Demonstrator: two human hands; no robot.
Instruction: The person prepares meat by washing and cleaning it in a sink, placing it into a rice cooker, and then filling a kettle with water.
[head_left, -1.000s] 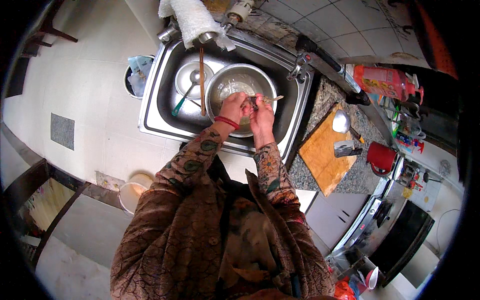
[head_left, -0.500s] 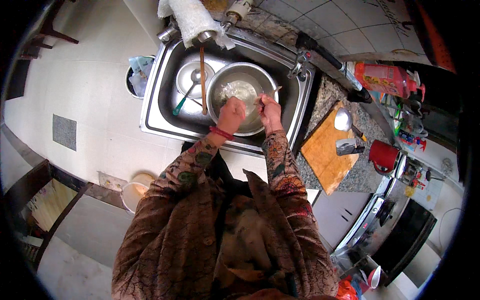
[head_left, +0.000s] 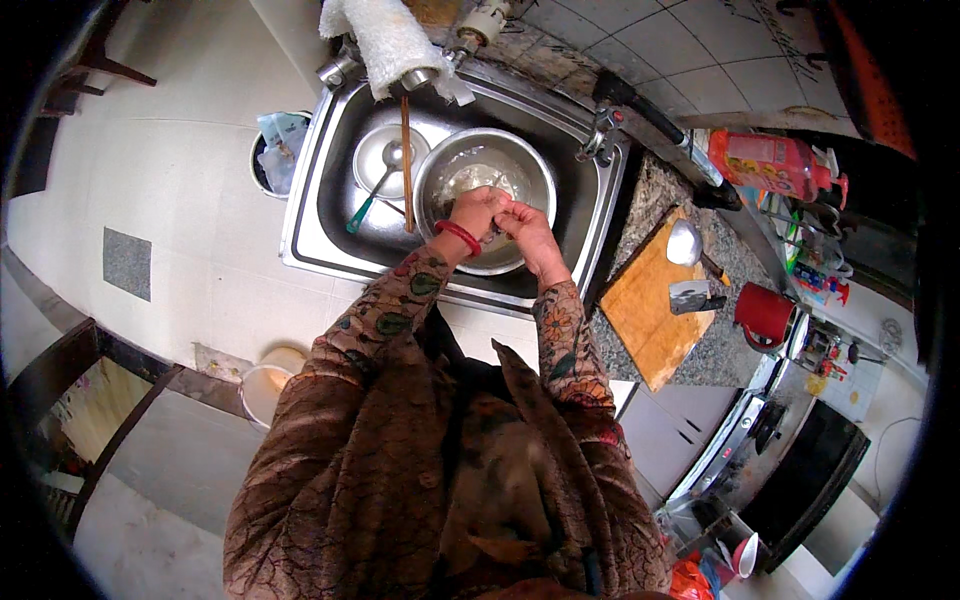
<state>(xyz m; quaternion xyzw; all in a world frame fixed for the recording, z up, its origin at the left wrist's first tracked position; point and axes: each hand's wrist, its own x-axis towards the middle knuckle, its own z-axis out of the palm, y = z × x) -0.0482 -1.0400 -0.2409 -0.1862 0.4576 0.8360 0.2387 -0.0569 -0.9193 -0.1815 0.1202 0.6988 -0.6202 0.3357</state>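
Observation:
My left hand (head_left: 474, 213), with a red bracelet at the wrist, is closed over a round metal basin (head_left: 546, 172) in the sink (head_left: 345, 240). My right hand (head_left: 530, 236) meets it there, fingertips pinched against the left fingers. Something small and dark shows between and beneath the fingers, too hidden to name. Cloudy water (head_left: 480, 172) lies in the basin, rippled beyond my hands. Left of the basin, a white plate (head_left: 368, 160) sits in the sink with a green-handled spoon (head_left: 377, 192) across it. A pair of wooden chopsticks (head_left: 406, 150) lies between plate and basin.
A faucet (head_left: 603, 130) stands at the sink's right rim. On the right counter, a wooden cutting board (head_left: 640, 310) bears a cleaver (head_left: 690, 297) and a ladle (head_left: 686, 243). A red pot (head_left: 765, 313) is beside it. A bin (head_left: 262, 165) stands left of the sink.
My hands have come together over the basin; they were apart before. The thin, brownish piece that stuck out by my right hand no longer shows there.

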